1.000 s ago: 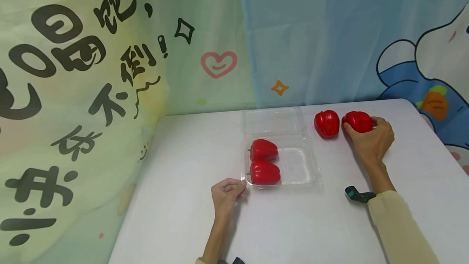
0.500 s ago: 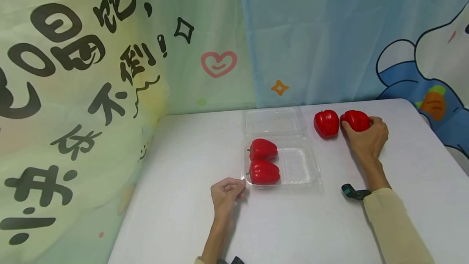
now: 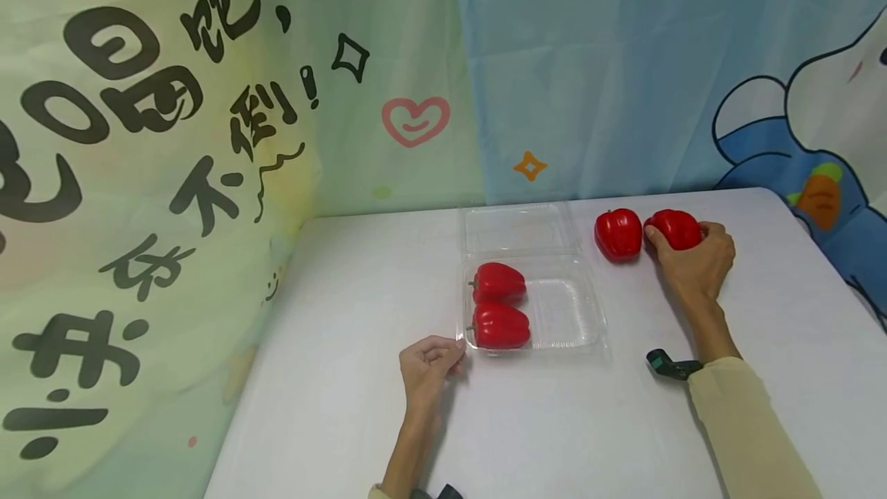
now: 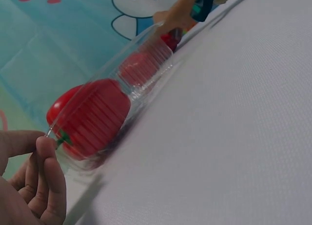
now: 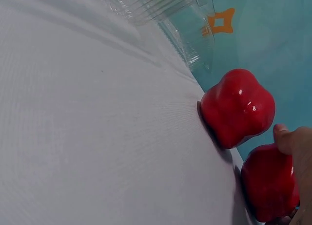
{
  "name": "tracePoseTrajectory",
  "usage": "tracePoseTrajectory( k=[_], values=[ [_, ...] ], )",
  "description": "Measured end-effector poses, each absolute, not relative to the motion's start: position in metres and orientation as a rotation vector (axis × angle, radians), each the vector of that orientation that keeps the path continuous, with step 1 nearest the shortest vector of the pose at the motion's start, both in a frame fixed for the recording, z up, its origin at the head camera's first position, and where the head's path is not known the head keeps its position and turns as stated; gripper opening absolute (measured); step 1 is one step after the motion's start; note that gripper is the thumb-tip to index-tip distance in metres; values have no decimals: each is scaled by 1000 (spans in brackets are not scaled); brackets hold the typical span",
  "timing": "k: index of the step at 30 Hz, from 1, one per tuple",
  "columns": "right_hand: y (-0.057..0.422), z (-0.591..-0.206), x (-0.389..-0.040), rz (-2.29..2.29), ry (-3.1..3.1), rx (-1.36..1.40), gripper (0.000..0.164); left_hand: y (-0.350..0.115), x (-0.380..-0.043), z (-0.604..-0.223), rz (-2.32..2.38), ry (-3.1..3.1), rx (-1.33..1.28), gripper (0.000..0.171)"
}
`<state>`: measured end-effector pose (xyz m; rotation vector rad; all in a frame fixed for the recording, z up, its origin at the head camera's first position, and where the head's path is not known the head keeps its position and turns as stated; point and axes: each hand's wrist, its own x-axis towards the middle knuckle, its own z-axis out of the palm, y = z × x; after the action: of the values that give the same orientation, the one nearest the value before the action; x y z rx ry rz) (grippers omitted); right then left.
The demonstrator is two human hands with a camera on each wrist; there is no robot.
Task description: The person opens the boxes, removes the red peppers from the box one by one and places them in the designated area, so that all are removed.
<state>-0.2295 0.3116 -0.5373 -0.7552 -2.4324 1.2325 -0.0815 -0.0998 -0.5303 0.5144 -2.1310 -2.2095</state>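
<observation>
Your left hand (image 3: 424,368) pinches the box (image 3: 564,310), two peppers (image 3: 501,326) already inside; your right hand (image 3: 695,264) grips third pepper (image 3: 677,228), fourth pepper (image 3: 619,235) waits.

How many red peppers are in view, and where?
4. Two lie in the left half of the clear container: a far pepper and a near pepper. Right of it are a loose pepper and a held pepper, gripped by the right hand. None seems hidden.

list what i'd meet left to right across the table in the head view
Left hand, two red peppers in the clear container, ungripped red pepper, red pepper gripped by the right hand.
</observation>
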Motion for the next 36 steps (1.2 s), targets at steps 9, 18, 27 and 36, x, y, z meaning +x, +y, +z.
tracePoseTrajectory(
  k=[9, 18, 27, 36],
  values=[
    [314, -535, -228, 1287, -2430, -817, 93, -100, -81, -531, -2211, -2129, 520, 14],
    [306, -519, -211, 1165, -2268, -729, 82, -101, -81, -530, -2205, -2138, 514, 14],
    [264, -500, -194, 1186, -2140, -166, 56, -102, -82, -529, -2194, -2142, 508, 16],
    [208, -500, -172, 1307, -2381, 367, 59, -101, -82, -531, -2166, -2187, 511, 16]
  ],
)
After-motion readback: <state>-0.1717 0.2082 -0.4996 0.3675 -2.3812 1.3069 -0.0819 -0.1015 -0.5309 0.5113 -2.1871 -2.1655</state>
